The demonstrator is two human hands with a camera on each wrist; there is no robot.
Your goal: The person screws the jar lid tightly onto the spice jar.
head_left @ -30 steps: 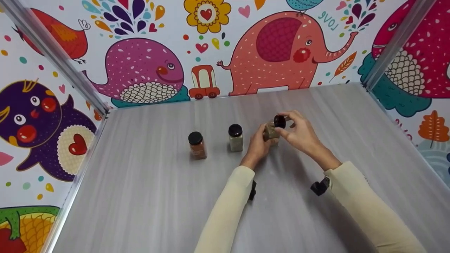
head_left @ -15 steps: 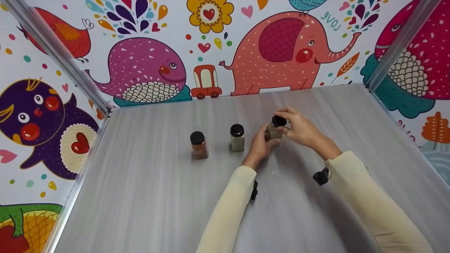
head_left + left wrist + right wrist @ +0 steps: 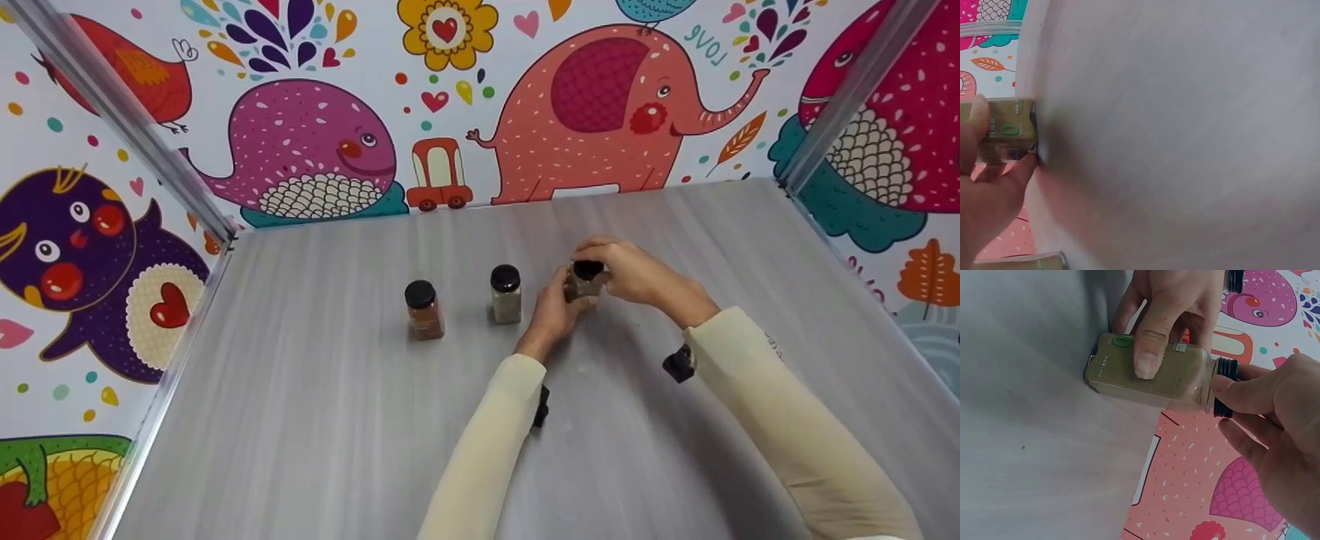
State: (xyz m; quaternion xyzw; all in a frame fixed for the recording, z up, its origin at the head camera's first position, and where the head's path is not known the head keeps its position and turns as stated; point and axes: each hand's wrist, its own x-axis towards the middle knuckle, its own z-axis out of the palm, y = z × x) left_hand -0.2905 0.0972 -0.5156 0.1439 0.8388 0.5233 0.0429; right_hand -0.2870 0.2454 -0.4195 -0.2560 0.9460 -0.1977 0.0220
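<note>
My left hand (image 3: 553,311) grips a square glass spice jar (image 3: 1176,385) by its sides, the thumb across one face. The jar holds a greenish-brown powder and has a green mark near its base. It stands nearly upright, its base at the table surface. At its mouth is a ridged black screw lid (image 3: 1223,406), which my right hand (image 3: 637,274) pinches between thumb and fingers. To the left of my hands stands a second black-lidded jar (image 3: 507,304) with pale greenish powder. Farther left is a third jar (image 3: 426,321) with reddish-brown contents.
All of this is on a grey wood-grain table (image 3: 300,420). A wall panel (image 3: 450,97) with cartoon animals closes off the back, and similar panels line both sides. Metal posts (image 3: 855,97) mark the back corners.
The lid was tilted and higher a second ago; it now sits lower and more level at the jar's mouth. My right hand has come down and left, while my left hand keeps its grip.
</note>
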